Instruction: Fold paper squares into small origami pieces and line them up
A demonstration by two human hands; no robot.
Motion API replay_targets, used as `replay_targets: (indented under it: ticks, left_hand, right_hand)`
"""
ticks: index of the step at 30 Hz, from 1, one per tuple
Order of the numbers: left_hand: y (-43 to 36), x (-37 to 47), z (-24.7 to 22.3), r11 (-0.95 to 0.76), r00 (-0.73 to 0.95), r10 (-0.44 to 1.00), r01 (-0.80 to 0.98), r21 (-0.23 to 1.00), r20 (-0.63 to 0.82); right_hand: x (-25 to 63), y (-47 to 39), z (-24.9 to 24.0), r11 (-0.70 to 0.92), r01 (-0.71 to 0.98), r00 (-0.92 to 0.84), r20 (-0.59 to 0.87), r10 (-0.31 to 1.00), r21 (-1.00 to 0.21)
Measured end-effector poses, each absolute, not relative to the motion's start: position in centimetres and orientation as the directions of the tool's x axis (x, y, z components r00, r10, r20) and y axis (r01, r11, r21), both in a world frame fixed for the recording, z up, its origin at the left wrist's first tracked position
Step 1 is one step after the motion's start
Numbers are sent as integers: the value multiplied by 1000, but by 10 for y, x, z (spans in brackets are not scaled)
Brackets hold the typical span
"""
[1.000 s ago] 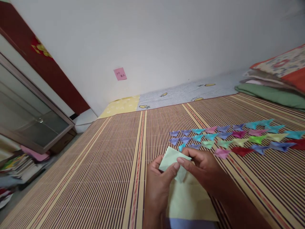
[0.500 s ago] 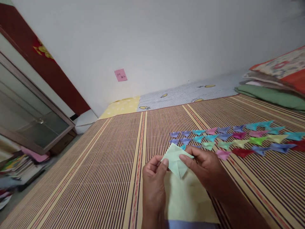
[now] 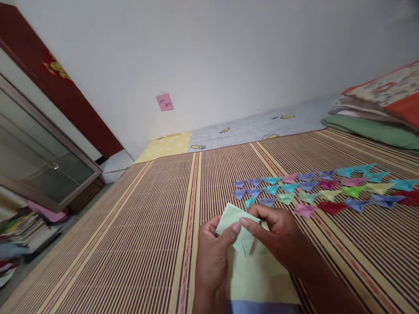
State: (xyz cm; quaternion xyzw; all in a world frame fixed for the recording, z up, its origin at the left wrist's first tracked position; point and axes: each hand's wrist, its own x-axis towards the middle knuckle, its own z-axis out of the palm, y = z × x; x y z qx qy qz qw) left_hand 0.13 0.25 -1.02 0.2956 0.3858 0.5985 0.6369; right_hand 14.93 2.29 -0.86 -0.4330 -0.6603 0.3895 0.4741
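Between my two hands is a pale green piece of folded origami paper, roughly diamond-shaped, with creases and a flap on its lower part. My left hand pinches its left corner, thumb on the front face. The thumb of my right hand presses near the middle of the paper, close to the left thumb, while its fingers hold the right corner from behind. Below the held paper lies a pale yellow sheet with a bluish strip along its near edge. Behind my right hand stand rows of folded paper shapes in several colours.
A striped woven mat covers the bed. Folded bedding is piled at the far right. A pink note sticks to the white wall. On the left are a glass-paned cabinet and stacked books.
The green paper has tilted and moved slightly down and left. My right thumb has slid inward to meet my left thumb on its face.
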Motion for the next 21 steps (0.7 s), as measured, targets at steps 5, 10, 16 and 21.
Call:
replay_targets:
  ticks: [5,10,16,21]
  left_hand:
    - [3,-2,-13,119,33,992,-549,827,-121]
    - [5,-11,-16,107,-20,990,-515,850,-138]
    - [5,-13,-15,133,-42,986,-393,910,-162]
    - [1,-7,-11,139,49,990,-200,970,-132]
  right_hand:
    - [152,25,-8,334,189,-173,303,937,-924]
    - [170,28,-6,211,123,-117,197,973,-970]
    - [174,31,-6,170,98,-134,156,979,-981]
    - [155,28,-5,229,151,-223,193,956,-962]
